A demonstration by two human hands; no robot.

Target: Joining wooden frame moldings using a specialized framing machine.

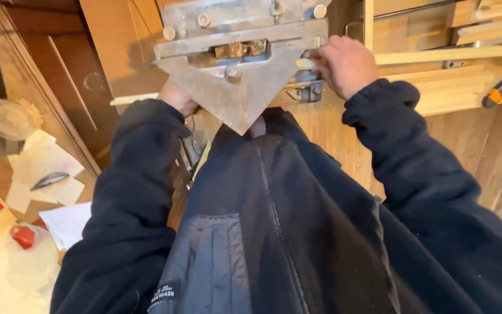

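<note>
The right hand grips a thin wooden strip at the metal clamp. The left hand is mostly hidden; its fingers cannot be judged. The wooden surface carries stacked slats.

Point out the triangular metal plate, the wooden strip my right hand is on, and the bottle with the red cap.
triangular metal plate (236, 96), head view, middle of its face.
wooden strip (437, 56), head view, bare length right of the hand.
bottle with the red cap (23, 235), head view, on its cap.

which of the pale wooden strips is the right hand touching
The thin wooden strip running rightward from the right hand, its end at the metal jig. The strip at the left pokes out beside the left hand; the rest lie stacked behind.
</note>
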